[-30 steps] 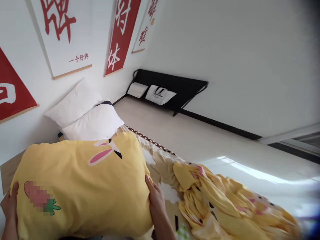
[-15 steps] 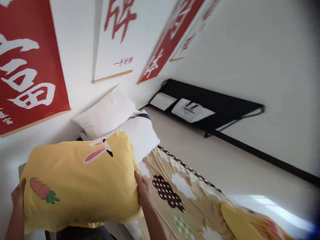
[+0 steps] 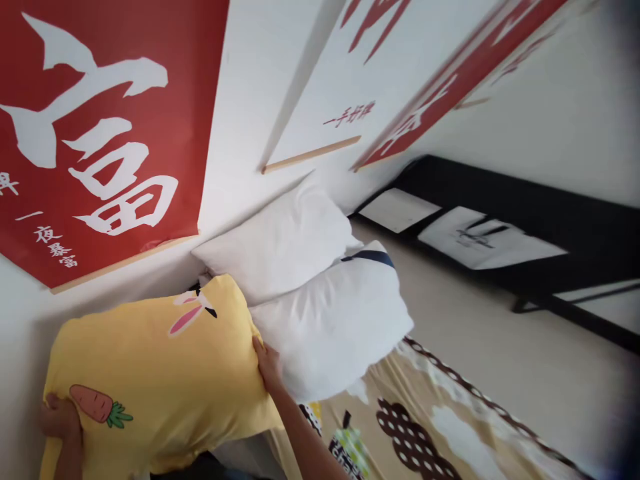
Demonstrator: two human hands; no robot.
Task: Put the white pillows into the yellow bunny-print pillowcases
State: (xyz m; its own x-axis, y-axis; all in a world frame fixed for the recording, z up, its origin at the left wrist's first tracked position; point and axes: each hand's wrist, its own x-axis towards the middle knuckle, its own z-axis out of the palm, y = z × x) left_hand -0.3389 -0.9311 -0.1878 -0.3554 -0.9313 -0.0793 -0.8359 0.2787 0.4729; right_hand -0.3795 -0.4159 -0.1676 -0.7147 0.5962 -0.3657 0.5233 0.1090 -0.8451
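Note:
A yellow pillow [image 3: 165,373] with a printed carrot and rabbit ears hangs raised between my hands. My left hand [image 3: 61,417] grips its lower left side, fingers curled into the cloth. On the opposite edge, my right hand [image 3: 269,365] is closed, thumb lying on top of the fabric. Just beyond it, a white pillow [image 3: 330,327] with a dark blue stripe lies on the bed. Behind that one, another white pillow [image 3: 280,243] leans against the wall.
A tan patterned bedsheet [image 3: 425,407] covers the bed at lower right. Along the right wall stands a low black rack [image 3: 500,200] holding a white bag [image 3: 480,240] and a white box [image 3: 397,208]. A red banner [image 3: 190,80] hangs on the wall.
My view has swung left and closer to the white pillows. My left hand has shifted inward onto the yellow pillow's face near the carrot; the right hand keeps its hold.

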